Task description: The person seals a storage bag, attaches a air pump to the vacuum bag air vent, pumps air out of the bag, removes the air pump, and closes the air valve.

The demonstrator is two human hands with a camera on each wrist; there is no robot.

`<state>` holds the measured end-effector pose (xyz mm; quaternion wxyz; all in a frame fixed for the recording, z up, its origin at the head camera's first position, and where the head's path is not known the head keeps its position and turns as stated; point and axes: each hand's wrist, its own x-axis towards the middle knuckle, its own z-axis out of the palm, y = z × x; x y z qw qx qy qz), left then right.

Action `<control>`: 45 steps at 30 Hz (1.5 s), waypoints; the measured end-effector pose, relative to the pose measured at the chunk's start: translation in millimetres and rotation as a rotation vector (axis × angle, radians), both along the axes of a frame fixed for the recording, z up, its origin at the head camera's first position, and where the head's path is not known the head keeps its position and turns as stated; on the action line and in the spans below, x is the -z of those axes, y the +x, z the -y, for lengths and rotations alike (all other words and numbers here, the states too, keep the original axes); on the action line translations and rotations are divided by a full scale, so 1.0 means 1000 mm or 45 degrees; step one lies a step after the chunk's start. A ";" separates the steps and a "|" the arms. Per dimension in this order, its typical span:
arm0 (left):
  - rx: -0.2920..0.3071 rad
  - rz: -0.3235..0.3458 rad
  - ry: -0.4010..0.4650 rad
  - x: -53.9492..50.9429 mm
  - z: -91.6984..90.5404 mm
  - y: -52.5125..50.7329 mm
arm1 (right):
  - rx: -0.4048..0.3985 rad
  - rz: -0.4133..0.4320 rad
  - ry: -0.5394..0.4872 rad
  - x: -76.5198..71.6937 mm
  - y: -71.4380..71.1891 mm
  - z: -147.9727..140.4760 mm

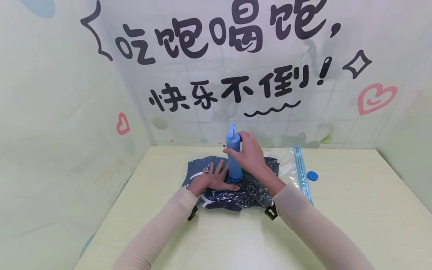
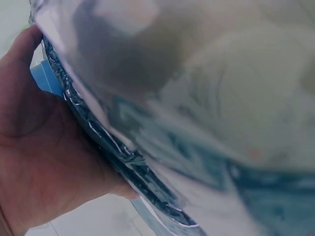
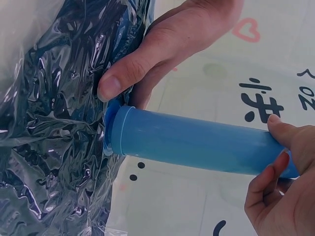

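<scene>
A clear plastic bag with dark folded clothing (image 1: 260,191) inside lies on the table, its film tightly wrinkled. Upright on its middle stands a blue hand pump (image 1: 235,163), its base against a blue fitting on the film in the right wrist view. My right hand (image 1: 251,155) grips the pump's upper body, thumb on one side and fingers on the other. My left hand (image 1: 213,179) presses on the bag beside the pump's base, fingers spread. In the left wrist view, that hand (image 2: 49,157) rests along the bag, and a bit of blue pump (image 2: 47,77) shows behind it.
A blue zip strip (image 1: 302,176) runs along the bag's right edge. Just right of it, a round blue cap (image 1: 312,176) lies on the pale wooden table (image 1: 354,210). A white wall with printed lettering (image 1: 216,33) stands behind, with side walls left and right.
</scene>
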<state>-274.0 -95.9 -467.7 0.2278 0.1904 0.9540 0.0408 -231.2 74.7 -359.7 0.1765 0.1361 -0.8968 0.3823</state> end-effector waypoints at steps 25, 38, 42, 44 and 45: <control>-0.022 0.037 0.032 -0.012 -0.001 0.009 | -0.230 0.116 -0.116 -0.004 -0.006 -0.014; -0.040 0.039 0.037 -0.012 -0.001 0.010 | -0.312 0.194 -0.268 -0.002 -0.006 -0.011; -0.044 0.038 0.046 -0.011 -0.001 0.010 | -0.300 0.190 -0.276 0.000 -0.005 -0.007; -0.038 0.042 0.035 -0.010 -0.001 0.008 | -0.289 0.181 -0.273 0.001 -0.004 -0.005; -0.036 0.044 0.029 -0.010 -0.001 0.008 | -0.279 0.176 -0.270 0.002 -0.003 -0.003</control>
